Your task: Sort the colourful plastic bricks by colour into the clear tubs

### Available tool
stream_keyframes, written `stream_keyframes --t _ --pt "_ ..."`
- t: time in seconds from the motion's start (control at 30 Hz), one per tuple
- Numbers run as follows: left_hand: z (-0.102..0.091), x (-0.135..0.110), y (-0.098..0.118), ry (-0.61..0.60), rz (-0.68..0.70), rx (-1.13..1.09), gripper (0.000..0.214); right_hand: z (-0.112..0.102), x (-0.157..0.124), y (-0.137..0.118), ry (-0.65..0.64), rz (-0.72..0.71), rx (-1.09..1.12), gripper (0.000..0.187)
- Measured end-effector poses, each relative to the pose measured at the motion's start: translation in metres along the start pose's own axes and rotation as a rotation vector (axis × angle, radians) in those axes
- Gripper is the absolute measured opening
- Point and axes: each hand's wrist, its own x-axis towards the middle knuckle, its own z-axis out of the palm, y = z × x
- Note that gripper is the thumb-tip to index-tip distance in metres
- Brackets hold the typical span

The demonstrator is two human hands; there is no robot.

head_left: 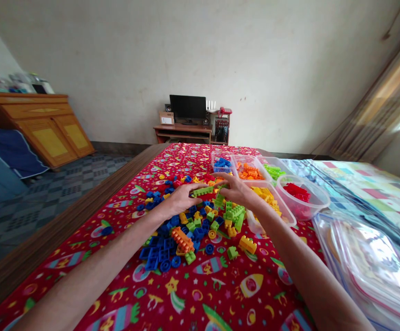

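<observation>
My left hand [182, 197] is closed on a long green building brick [202, 191], held above the middle of a pile of toy bricks. Just to its right, my right hand [237, 187] reaches over the pile with its fingers apart and bent. Close beneath those fingers is a green brick [219, 200]; whether they touch it is hard to see. Loose blue bricks [163, 246] lie mostly at the near left of the pile. More green bricks [234, 214] lie below my right wrist, and a long orange brick [182, 240] rests on the near side.
Clear plastic boxes hold sorted blue bricks [222, 164], orange bricks [250, 172], green bricks [273, 172] and yellow bricks [267, 198]. A round tub [318, 202] contains red bricks. Stacked lids [375, 262] lie at the right on the red patterned cloth [220, 280]. A monitor [188, 107] stands beyond.
</observation>
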Motion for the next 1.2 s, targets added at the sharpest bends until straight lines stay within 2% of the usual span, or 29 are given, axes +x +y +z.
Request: stream_keyframes --t 0.1,0.23,0.4,0.53,0.67,0.77,0.83,0.93,1.0,1.03,1.2 --pt "0.004 0.002 -0.004 -0.044 -0.013 -0.015 0.047 0.005 0.001 0.003 -0.044 -0.006 0.003 0.053" --pt "0.006 0.003 -0.005 0.005 -0.021 -0.073 0.05 0.005 0.001 0.002 -0.075 0.007 -0.016 0.041" --pt "0.003 -0.001 0.004 0.023 -0.041 -0.065 0.043 -0.001 -0.002 0.001 -0.184 0.038 0.11 0.032" --pt "0.003 -0.002 0.008 0.022 -0.025 -0.063 0.041 -0.002 -0.003 -0.005 -0.156 0.143 0.198 0.026" --pt "0.005 -0.001 0.005 0.009 -0.027 -0.126 0.054 -0.002 -0.004 -0.012 -0.133 0.221 0.233 0.023" --pt "0.003 0.0 0.001 0.048 -0.051 -0.101 0.065 -0.009 -0.003 -0.009 -0.065 0.218 0.197 0.023" --pt "0.001 0.001 -0.001 0.057 -0.058 -0.062 0.065 -0.024 -0.001 -0.003 0.044 0.185 0.119 0.026" --pt "-0.003 0.002 -0.004 0.028 -0.047 -0.039 0.059 -0.059 0.002 0.011 0.306 0.168 -0.094 0.031" --pt "-0.004 0.003 -0.006 0.016 -0.044 -0.029 0.054 -0.088 0.005 0.024 0.478 0.229 -0.295 0.029" --pt "-0.004 0.004 -0.006 0.009 -0.043 -0.019 0.051 -0.103 0.007 0.03 0.524 0.279 -0.388 0.028" --pt "-0.003 0.002 -0.003 -0.019 -0.022 0.029 0.039 -0.159 0.017 0.069 0.515 0.53 -0.639 0.02"
